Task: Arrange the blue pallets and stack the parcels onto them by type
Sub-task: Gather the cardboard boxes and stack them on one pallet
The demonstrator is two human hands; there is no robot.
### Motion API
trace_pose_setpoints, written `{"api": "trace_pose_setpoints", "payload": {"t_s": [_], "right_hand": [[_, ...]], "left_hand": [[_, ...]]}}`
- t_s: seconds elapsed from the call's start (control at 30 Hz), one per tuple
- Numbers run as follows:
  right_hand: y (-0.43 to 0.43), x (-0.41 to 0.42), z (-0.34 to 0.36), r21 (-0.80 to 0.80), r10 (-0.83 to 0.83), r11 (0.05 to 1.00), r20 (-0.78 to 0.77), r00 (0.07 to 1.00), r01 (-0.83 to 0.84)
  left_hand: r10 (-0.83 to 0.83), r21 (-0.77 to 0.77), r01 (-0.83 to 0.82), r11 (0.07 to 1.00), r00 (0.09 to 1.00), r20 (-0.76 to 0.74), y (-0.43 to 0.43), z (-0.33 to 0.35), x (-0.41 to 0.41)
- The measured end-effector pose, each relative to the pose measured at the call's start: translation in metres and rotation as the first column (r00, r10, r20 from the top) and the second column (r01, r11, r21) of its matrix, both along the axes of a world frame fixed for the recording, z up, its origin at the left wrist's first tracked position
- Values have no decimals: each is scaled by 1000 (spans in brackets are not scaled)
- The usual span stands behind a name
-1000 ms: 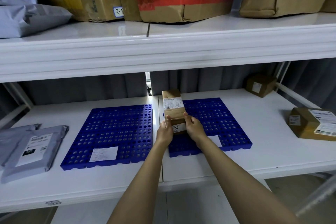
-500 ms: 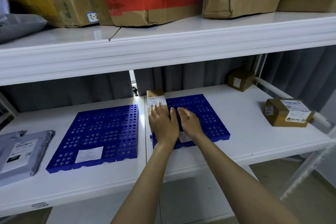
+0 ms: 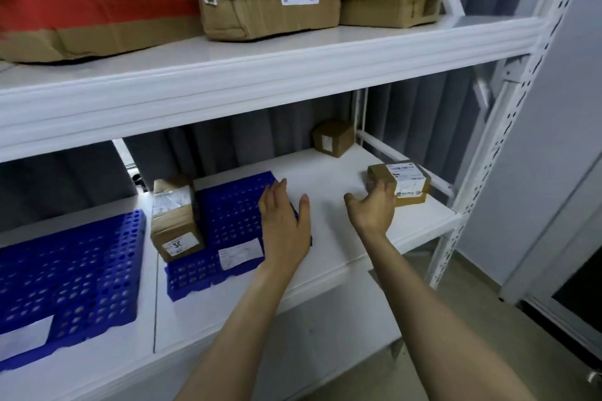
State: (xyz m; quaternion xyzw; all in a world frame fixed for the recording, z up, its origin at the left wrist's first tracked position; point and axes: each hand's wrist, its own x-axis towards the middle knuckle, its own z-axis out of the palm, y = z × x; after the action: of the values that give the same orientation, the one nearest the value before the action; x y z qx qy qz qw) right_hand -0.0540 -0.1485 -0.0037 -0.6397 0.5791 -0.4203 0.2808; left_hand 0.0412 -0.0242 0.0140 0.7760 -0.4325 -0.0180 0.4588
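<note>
Right hand (image 3: 371,209), fingers spread and empty, hovers at a box (image 3: 405,184) off the pallet (image 3: 234,215), near the right edge of the shelf (image 3: 325,179). Left hand (image 3: 284,228) lies flat over the pallet. A loose one-handed grab could knock the box off.

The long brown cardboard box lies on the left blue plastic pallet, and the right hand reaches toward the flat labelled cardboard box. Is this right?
No. The head view shows the long brown cardboard box on the right blue plastic pallet, along its left edge. The right hand does reach toward the flat labelled cardboard box.
</note>
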Motion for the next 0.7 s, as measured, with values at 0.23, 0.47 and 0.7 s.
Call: {"api": "trace_pose_setpoints", "payload": {"t_s": [0.23,0.47,0.7], "right_hand": [[-61,-38,-9,138,-120,981,-128,985,137],[-117,-38,-16,256,-96,960,-80,992,113],[-150,-43,-35,252,-103,960,-85,991,121]], "left_hand": [[-70,38,71,997,997,-34,-33,-2,-24],[-86,35,86,996,996,7,-51,-1,-28],[-85,79,83,993,996,25,-61,-8,-22]]}}
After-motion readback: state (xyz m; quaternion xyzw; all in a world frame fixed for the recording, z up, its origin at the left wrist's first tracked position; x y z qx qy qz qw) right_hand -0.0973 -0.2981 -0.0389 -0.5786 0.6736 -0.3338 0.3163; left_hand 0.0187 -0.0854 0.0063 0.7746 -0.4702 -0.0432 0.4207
